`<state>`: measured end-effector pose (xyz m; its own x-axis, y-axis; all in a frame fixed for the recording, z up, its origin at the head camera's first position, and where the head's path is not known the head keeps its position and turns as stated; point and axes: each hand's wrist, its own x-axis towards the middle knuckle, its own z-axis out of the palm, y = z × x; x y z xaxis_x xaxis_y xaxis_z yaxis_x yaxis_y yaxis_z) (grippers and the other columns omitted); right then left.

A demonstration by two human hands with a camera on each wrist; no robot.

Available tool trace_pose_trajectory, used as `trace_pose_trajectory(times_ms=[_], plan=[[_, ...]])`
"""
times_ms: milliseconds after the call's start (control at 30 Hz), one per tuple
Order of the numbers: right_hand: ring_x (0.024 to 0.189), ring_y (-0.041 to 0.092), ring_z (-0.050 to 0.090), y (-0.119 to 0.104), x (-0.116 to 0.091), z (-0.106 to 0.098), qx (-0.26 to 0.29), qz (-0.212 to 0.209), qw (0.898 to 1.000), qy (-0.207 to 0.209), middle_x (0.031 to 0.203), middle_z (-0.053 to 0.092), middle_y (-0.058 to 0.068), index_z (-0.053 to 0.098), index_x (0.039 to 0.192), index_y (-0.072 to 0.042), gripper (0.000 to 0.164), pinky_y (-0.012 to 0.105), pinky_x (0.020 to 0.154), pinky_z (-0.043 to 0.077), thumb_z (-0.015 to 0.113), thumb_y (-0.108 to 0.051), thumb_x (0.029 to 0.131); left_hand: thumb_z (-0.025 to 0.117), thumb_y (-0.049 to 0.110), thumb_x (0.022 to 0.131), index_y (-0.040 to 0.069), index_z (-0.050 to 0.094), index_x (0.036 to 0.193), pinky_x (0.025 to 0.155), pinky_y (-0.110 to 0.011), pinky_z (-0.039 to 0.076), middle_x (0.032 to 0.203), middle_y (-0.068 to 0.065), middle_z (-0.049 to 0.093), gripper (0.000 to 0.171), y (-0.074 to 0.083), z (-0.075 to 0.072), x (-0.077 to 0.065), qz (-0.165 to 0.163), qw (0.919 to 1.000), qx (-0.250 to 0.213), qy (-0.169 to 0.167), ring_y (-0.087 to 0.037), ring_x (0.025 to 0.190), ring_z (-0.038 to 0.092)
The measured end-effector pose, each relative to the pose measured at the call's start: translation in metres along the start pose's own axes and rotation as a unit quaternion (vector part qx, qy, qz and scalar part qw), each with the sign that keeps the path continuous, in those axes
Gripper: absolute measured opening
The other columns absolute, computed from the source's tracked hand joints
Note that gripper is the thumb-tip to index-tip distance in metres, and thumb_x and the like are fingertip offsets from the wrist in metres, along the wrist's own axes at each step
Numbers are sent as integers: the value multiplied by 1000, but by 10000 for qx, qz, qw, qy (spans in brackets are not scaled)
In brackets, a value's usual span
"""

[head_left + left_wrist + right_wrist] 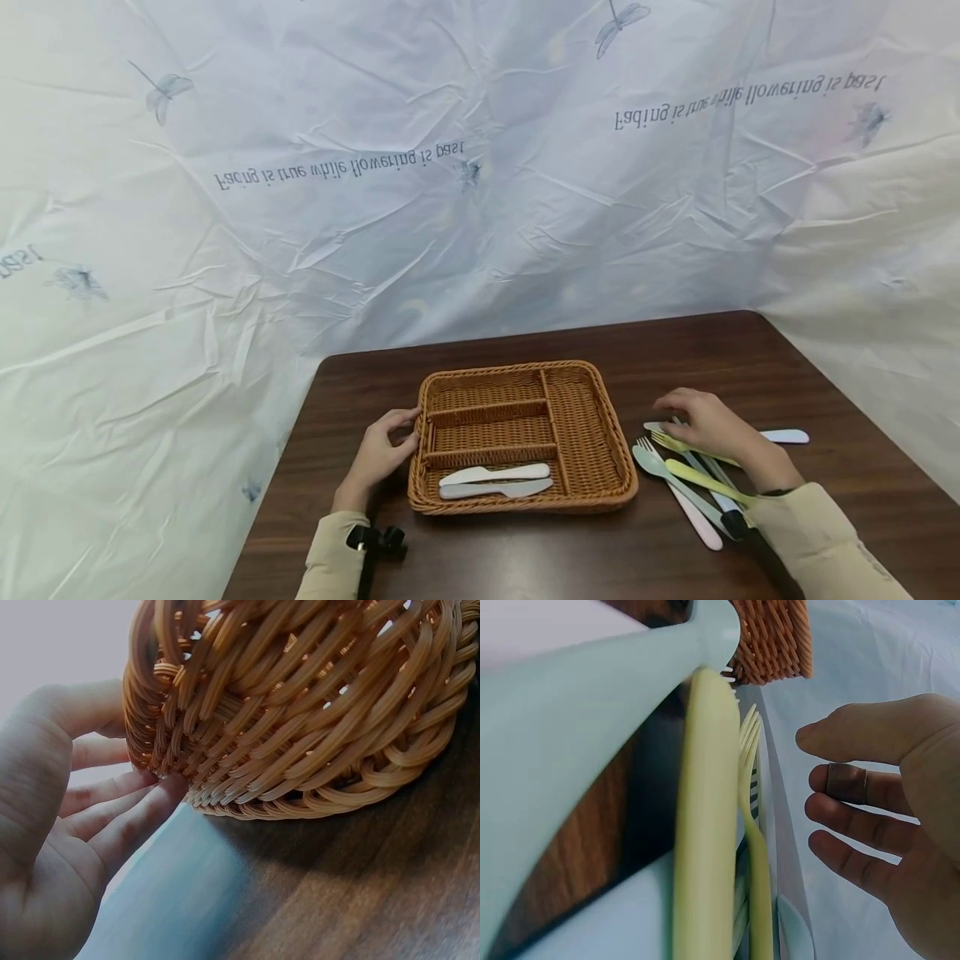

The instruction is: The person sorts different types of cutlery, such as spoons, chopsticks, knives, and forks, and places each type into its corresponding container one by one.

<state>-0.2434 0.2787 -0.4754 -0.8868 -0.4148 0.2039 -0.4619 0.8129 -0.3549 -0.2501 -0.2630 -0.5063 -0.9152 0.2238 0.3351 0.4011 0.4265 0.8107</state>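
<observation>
My left hand (382, 454) is at the left end of a brown wicker basket (525, 505) with compartments. In the left wrist view its nearly straight fingers (146, 817) touch the woven wall. A white knife (534, 472) and a light grey knife (459, 491) lie in the front compartment. To the right of the basket, my right hand (708, 425) hovers over a loose pile of plastic cutlery, its fingers apart with nothing between them. In the pile are a mint spoon (648, 459), a yellow handle (705, 825), a yellow fork (759, 892) and a pink-handled fork (703, 527).
A pale handle (786, 436) sticks out of the pile to the right, beyond my wrist. Everything rests on a dark brown wooden table (480, 550). White printed sheeting (480, 250) hangs behind and beside the table.
</observation>
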Motion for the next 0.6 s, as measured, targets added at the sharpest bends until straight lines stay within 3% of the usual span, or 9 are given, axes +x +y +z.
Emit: trace_pose_trajectory(times_ms=[267,433,600], plan=[[88,20,62,2,-3,2,-55,156,9996,-237,107,66,9,69,112,-6,29,32,65,53,73,-13,84,61,-6,89,-12,56,129,87,-44,57,123,-29,57,41,32,-7,-4,76,9997,-34,-232,-41,107,59],[94,25,64,3,-4,5,46,173,9996,-240,108,66,9,69,112,-7,28,38,70,55,73,-12,84,61,-6,89,-12,57,128,87,-44,57,122,-29,58,40,33,-7,-4,67,9997,-18,-225,-42,107,59],[89,21,63,6,-5,8,-1,182,9996,-197,108,66,9,69,111,-7,28,35,67,54,73,-11,84,61,-6,89,-11,58,128,87,-46,57,122,-30,58,40,32,-5,-4,52,9998,-73,-186,-42,107,60]])
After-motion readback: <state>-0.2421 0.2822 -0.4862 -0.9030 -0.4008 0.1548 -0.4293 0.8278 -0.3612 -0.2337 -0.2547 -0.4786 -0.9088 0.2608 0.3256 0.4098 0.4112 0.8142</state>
